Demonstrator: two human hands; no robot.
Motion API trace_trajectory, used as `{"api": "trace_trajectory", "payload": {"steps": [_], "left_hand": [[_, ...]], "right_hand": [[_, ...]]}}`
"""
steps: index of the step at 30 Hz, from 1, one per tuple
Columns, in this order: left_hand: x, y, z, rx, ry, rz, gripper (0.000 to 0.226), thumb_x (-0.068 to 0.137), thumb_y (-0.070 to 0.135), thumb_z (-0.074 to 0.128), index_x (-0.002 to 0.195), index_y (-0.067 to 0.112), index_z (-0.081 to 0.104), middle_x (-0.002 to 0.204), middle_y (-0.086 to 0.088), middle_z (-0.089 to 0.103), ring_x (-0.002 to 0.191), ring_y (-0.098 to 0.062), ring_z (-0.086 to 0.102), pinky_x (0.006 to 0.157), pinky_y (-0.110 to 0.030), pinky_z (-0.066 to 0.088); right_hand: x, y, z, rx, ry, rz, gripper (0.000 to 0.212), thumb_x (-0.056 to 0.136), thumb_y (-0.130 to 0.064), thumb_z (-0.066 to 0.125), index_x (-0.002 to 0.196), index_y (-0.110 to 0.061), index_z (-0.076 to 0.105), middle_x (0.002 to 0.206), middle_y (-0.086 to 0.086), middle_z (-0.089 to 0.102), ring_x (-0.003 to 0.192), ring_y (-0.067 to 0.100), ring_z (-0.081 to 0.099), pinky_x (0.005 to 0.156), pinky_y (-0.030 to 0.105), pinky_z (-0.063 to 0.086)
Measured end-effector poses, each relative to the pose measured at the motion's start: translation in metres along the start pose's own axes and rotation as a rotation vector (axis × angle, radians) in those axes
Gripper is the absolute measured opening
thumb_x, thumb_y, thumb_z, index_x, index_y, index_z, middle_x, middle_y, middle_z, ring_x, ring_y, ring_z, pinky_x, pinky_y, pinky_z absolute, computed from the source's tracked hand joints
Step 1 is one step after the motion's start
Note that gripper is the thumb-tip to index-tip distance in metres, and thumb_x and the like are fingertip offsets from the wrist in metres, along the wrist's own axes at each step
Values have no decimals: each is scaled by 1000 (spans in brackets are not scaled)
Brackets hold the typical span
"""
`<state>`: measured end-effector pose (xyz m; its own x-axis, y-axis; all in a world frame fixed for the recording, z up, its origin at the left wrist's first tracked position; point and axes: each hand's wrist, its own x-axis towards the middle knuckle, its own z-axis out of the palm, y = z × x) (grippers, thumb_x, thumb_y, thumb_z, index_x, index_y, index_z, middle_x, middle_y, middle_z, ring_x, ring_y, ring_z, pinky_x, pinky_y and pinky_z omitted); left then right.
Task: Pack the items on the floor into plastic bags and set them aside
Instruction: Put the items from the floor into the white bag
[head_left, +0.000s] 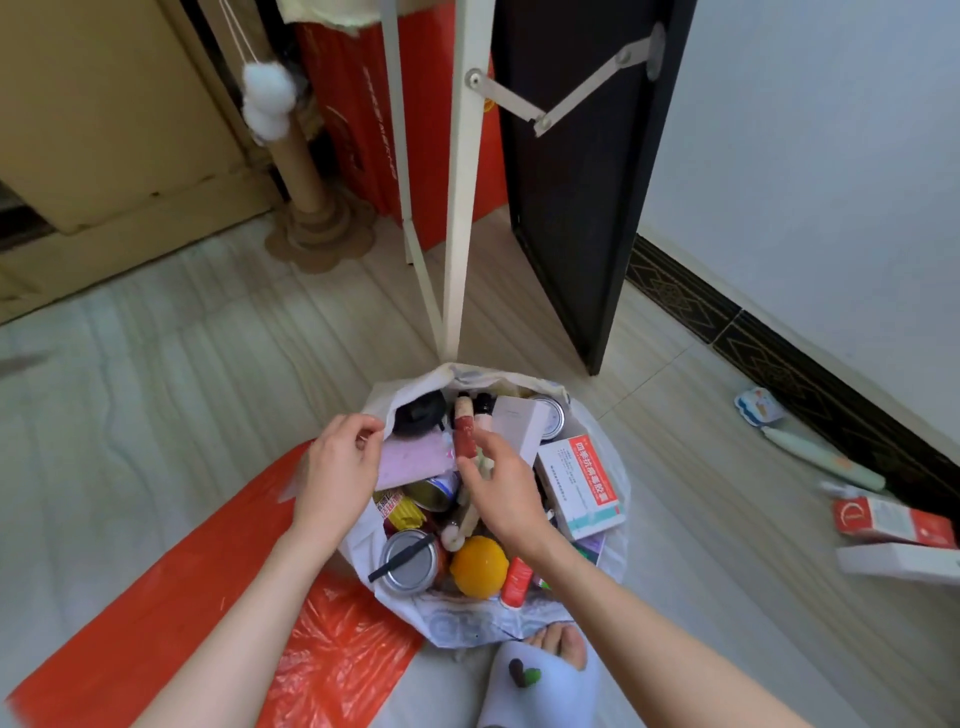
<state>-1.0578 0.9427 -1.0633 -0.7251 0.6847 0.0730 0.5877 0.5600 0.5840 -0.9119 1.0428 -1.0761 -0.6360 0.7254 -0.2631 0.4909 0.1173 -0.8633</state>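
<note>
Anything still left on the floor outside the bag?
Yes, a red box, a white box and a toothbrush lie by the wall.

Bare forearms without sleeves; 1 foot wears a white slipper (540, 686) with small charms.

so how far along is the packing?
Done: the white bag is nearly full: cans, an orange, a medicine box. In hand: left hand pinches the bag's rim open; right hand hovers over the contents, apparently holding nothing. Left: a toothbrush, a red box, a white box and a small packet lie on the floor; the red bag lies flat.
</note>
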Motion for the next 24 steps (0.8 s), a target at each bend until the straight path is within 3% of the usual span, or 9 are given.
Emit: {"api": "trace_trajectory", "payload": {"steps": [4,7,10,17,20,24], "left_hand": [[-12,15,11,70,-92,110,30,87,13,54,115,3,59,116,-14,57,110,-31,52,96,-38,38],[-21,41,30,75,-122,253,43,84,28,46,118,6,58,124,-14,54,117,-28,47,99,-40,36],[-31,77,66,66,-241,395,42,87,30,46,122,9,54,129,-11,51,122,-22,41,102,-34,33],[-41,155,173,12,-558,637,43,83,30,40,119,11,54,118,-12,59,111,-20,49,95,-25,31],[-44,191,219,11,-629,721,43,83,31,41,120,13,53,116,-12,60,106,-26,58,90,-29,46],[-49,236,281,0,-742,795,42,80,29,43,118,14,52,113,-17,61,104,-31,61,85,-40,52]], "right_hand": [[-18,35,-39,-111,55,33,43,92,-24,51,132,-12,44,135,4,50,122,18,46,95,22,32],[-31,71,-84,-190,131,119,43,91,-22,52,132,-11,44,136,6,50,123,21,47,99,26,33],[-50,110,-140,-261,226,215,44,92,-20,52,133,-6,43,138,9,48,126,24,45,101,28,31],[-85,190,-254,-391,410,338,40,88,-8,55,127,-1,48,128,20,52,122,33,45,102,34,32],[-95,219,-293,-519,435,351,42,85,-7,57,126,-3,49,127,20,51,119,36,44,98,40,36],[-104,258,-331,-674,416,347,49,77,-3,63,124,-2,51,127,19,51,118,37,45,97,45,38]]}}
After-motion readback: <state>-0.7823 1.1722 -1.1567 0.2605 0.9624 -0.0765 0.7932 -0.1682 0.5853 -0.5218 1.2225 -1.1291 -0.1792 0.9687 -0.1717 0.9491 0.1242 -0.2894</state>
